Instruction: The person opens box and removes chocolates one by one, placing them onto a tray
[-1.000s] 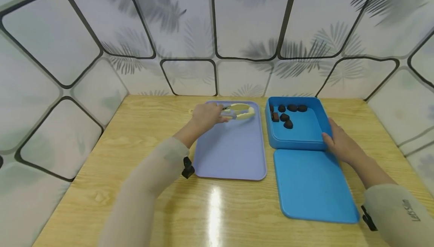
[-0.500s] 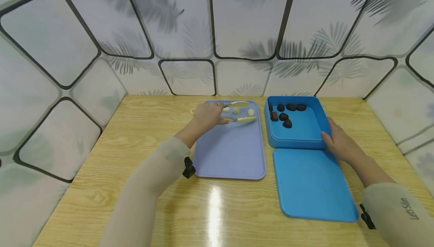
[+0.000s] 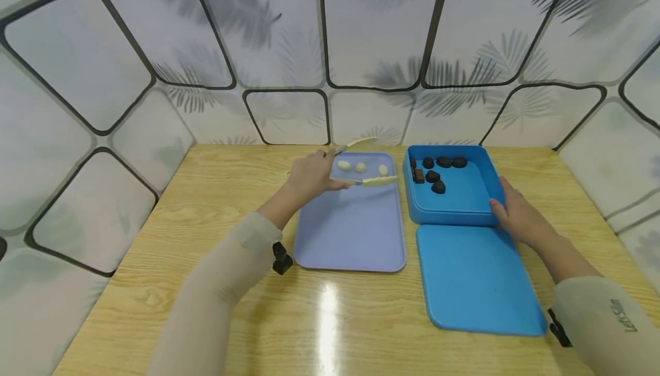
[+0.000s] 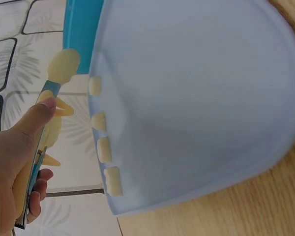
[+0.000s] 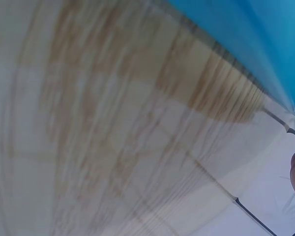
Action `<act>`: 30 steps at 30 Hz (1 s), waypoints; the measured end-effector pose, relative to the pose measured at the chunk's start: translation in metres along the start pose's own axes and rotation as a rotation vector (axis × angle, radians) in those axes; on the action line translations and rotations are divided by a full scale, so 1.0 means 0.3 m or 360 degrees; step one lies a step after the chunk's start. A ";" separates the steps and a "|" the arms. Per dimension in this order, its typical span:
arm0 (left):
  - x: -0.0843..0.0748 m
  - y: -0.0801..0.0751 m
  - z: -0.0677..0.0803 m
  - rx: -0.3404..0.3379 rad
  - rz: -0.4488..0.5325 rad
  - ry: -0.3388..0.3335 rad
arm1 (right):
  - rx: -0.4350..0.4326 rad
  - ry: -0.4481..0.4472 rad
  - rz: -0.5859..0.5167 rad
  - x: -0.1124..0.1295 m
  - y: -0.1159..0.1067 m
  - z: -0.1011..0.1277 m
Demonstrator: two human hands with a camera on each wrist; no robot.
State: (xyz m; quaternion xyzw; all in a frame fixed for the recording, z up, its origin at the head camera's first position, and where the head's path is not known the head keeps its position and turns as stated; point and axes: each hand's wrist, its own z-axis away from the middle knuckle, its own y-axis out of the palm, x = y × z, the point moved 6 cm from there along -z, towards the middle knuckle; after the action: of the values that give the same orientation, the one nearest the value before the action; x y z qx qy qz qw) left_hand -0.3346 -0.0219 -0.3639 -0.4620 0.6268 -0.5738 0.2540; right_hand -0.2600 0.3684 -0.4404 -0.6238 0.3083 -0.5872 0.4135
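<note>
— Over the far end of the lilac tray (image 3: 350, 232), what is held by the left hand (image 3: 309, 174)?

— A pair of pale yellow tongs (image 3: 367, 164) is gripped there, the fingers curled round the handle end. The two arms of the tongs are spread wide, one raised past the tray's far edge, the other lying lower, toward the blue box (image 3: 454, 207).

— And where are the pale pieces (image 3: 361, 167) placed relative to those fingers?

— Three are seen in the head view, lined up in a row on the tray's far end, just beyond the fingertips and between the two spread arms. None is pinched by the tongs. In the left wrist view four pieces (image 4: 104, 147) are counted along the tray's edge, beside the thumb.

— What is touched by the right hand (image 3: 518, 221)?

— The near right corner of the blue box is held, the fingers laid against its wall and the thumb toward the rim. Dark pieces (image 3: 437, 174) are gathered in the box's far left part.

— Anything else noted?

— The blue lid (image 3: 476, 281) is laid flat on the wooden table (image 3: 206, 192), touching the box's near side. Little but blurred wood and a blue edge is shown by the right wrist view.
</note>
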 end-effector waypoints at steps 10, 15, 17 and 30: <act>-0.024 -0.072 -0.014 0.0003 0.0060 0.0004 | 0.0007 0.0012 -0.0023 -0.008 0.023 -0.003; -0.078 -0.110 -0.038 0.0060 0.0075 0.0048 | -0.0023 0.0012 -0.0005 -0.007 0.017 0.010; -0.102 -0.127 -0.052 0.0078 0.0040 0.0089 | -0.0024 0.0010 -0.0003 -0.004 0.018 0.011; -0.269 -0.185 -0.208 0.0380 -0.0114 0.0261 | -0.0028 0.0006 0.0014 -0.002 0.019 0.007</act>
State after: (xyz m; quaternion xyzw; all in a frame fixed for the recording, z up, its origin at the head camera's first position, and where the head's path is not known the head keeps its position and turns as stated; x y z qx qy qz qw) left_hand -0.3356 0.0833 -0.3147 -0.4021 0.5558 -0.6887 0.2346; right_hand -0.2574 0.3666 -0.4457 -0.6250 0.3169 -0.5838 0.4101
